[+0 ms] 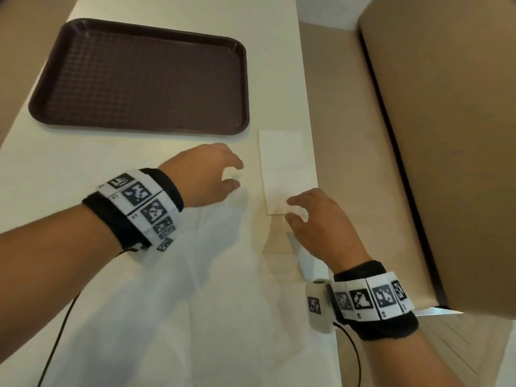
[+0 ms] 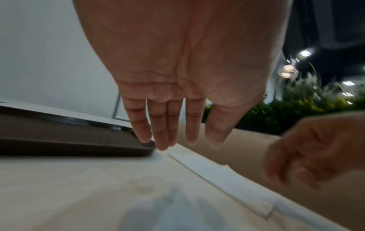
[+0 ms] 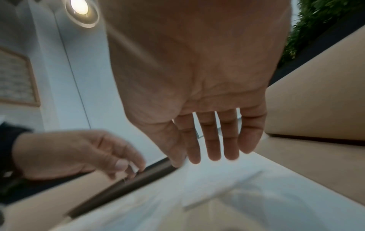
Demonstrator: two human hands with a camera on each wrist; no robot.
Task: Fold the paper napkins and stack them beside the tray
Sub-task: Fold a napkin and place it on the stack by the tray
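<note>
A dark brown tray (image 1: pixel 139 76) lies at the far left of the cream table (image 1: pixel 111 163). Just right of its near corner lies a folded white napkin (image 1: pixel 283 166), a long narrow rectangle close to the table's right edge. My right hand (image 1: pixel 296 212) hovers at the napkin's near end with straight fingers, holding nothing. My left hand (image 1: pixel 233 177) is left of the napkin, also straight-fingered and empty. An unfolded white napkin (image 1: pixel 217 289) is spread on the table below both hands. In the left wrist view my left hand (image 2: pixel 177 143) floats above the tray (image 2: pixel 59 140) corner and the folded napkin (image 2: pixel 217 173).
A beige padded bench (image 1: pixel 446 135) runs along the right, just past the table's right edge (image 1: pixel 324 219). Black cables hang from both wrist bands. Green plants (image 2: pixel 308 106) stand behind the bench.
</note>
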